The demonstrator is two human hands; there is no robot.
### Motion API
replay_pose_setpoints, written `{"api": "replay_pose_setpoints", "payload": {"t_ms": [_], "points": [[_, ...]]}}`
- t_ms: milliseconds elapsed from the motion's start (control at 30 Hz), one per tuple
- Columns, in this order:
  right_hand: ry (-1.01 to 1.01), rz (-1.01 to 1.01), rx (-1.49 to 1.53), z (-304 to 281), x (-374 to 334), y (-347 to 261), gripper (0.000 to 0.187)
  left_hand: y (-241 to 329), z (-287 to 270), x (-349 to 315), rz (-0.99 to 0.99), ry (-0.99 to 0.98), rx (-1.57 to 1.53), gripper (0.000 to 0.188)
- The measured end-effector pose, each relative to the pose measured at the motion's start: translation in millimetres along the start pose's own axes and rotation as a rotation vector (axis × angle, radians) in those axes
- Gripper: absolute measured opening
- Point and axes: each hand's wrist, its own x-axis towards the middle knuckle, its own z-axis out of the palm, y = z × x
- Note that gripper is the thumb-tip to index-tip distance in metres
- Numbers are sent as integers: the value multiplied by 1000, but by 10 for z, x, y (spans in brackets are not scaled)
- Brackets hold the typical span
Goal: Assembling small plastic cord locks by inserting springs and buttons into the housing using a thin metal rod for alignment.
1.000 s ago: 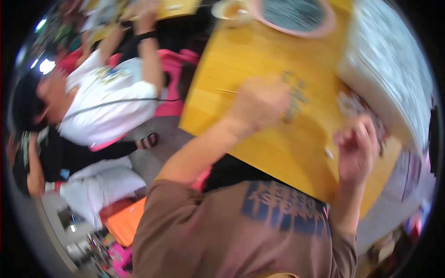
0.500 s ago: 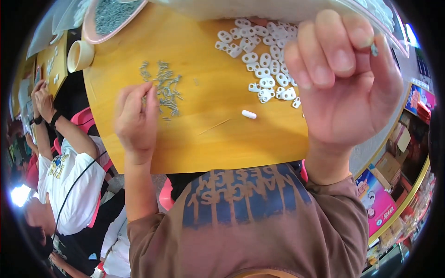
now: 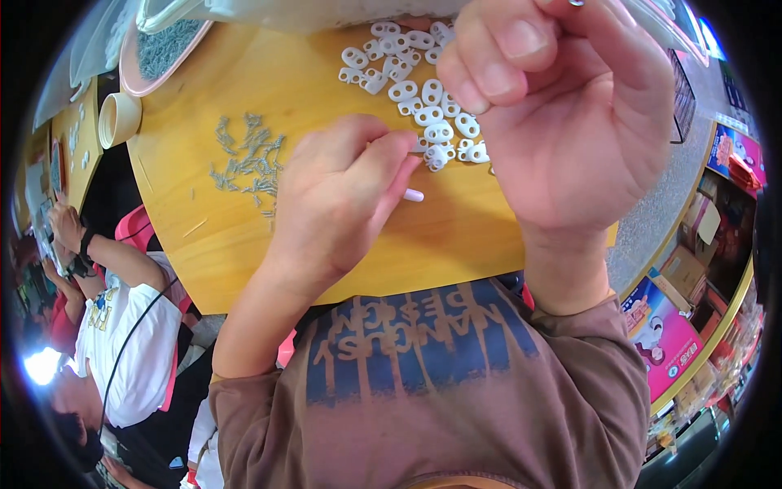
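My left hand (image 3: 338,191) is closed in a pinch above the middle of the table, thumb and forefinger pressed together. Whatever it may hold is too small to make out. A white capsule-shaped piece (image 3: 414,196) shows partly from behind its thumb. My right hand (image 3: 574,130) is raised near the camera, palm toward me and fingers curled. A tiny shiny piece (image 3: 577,2) shows at its pinch, at the picture's top edge, where the fingertips are cut off. White plastic two-hole pieces (image 3: 429,116) lie behind the hands. Small grey screw-like pins (image 3: 251,159) are scattered left of my left hand.
A pink basin (image 3: 130,77) full of grey pins stands at the far left of the yellow table (image 3: 175,269), beside a cream cup (image 3: 120,120). Clear plastic bags line the back. A thin sliver (image 3: 195,226) lies at left. Another person (image 3: 122,326) sits on the left.
My left hand has moved right, from the grey pins toward the white pieces. The right hand is higher and slightly left in view. The whole view has shifted a little.
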Motion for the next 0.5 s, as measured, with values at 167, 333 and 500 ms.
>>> {"api": "replay_pose_setpoints", "payload": {"t_ms": [167,333,500], "points": [[25,27,-39,19,15,32,20,-19,98,24,-35,-112,-49,18],[64,71,-80,13,69,53,19,-75,140,66,78,-87,68,13],[80,116,-118,-6,114,77,18,-236,64,-12,20,-53,83,12]]}}
